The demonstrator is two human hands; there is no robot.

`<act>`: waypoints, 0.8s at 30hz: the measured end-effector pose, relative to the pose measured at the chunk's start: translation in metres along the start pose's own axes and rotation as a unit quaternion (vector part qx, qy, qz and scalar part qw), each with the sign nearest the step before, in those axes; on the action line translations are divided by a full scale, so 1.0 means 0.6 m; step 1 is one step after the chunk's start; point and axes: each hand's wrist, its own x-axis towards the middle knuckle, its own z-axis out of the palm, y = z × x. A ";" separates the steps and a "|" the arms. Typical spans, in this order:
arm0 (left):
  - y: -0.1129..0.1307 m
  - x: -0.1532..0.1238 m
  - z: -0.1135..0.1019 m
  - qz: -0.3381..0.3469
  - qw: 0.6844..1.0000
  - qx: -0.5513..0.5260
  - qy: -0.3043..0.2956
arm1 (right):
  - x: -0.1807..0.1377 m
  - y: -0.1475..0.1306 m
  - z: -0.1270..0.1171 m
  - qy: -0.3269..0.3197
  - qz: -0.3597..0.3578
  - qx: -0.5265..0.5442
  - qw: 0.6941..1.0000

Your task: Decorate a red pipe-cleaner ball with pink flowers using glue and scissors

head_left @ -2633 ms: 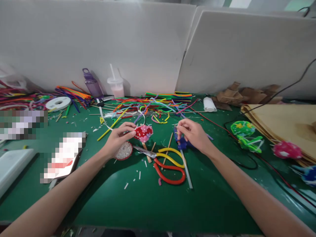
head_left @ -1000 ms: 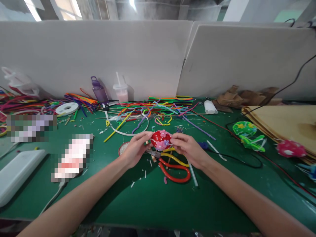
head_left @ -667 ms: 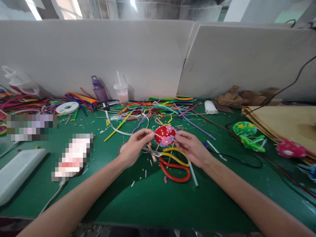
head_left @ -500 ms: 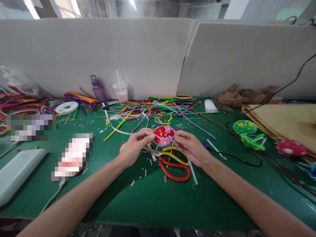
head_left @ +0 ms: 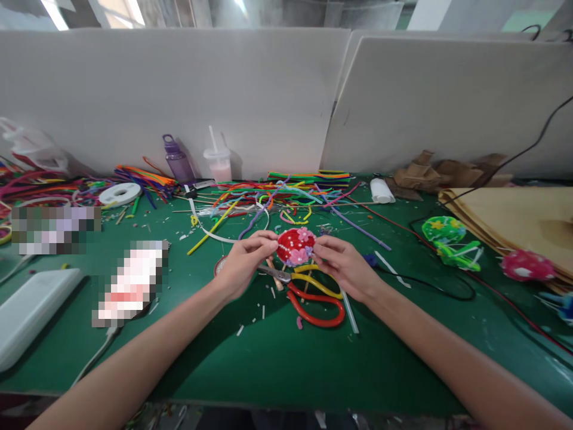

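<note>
Between my two hands is a small round red craft piece (head_left: pixel 292 242) with white dots and pink and purple flowers along its right and lower edge. My left hand (head_left: pixel 245 260) pinches its left side between thumb and fingers. At the opposite edge, the fingers of my right hand (head_left: pixel 339 263) are closed on it too. Just below the piece lie scissors (head_left: pixel 316 314) with one red and one yellow handle loop; their blades point left, partly under my left hand. A clear thin stick (head_left: pixel 350 310) lies beside my right wrist.
Tangled pipe cleaners (head_left: pixel 277 197) spread behind my hands. A purple bottle (head_left: pixel 179 160) and a lidded cup (head_left: pixel 218 164) stand by the grey partition. Green (head_left: pixel 452 242) and pink (head_left: pixel 527 264) craft pieces lie right, near brown paper (head_left: pixel 510 215). A white power bank (head_left: pixel 36 313) lies left.
Almost nothing differs. The view has shifted very slightly, and both hands keep the same grip on the red craft piece.
</note>
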 end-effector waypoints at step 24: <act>0.014 0.013 -0.024 0.193 0.955 0.222 -0.047 | -0.025 -0.005 -0.021 -0.015 -0.592 -0.542 0.596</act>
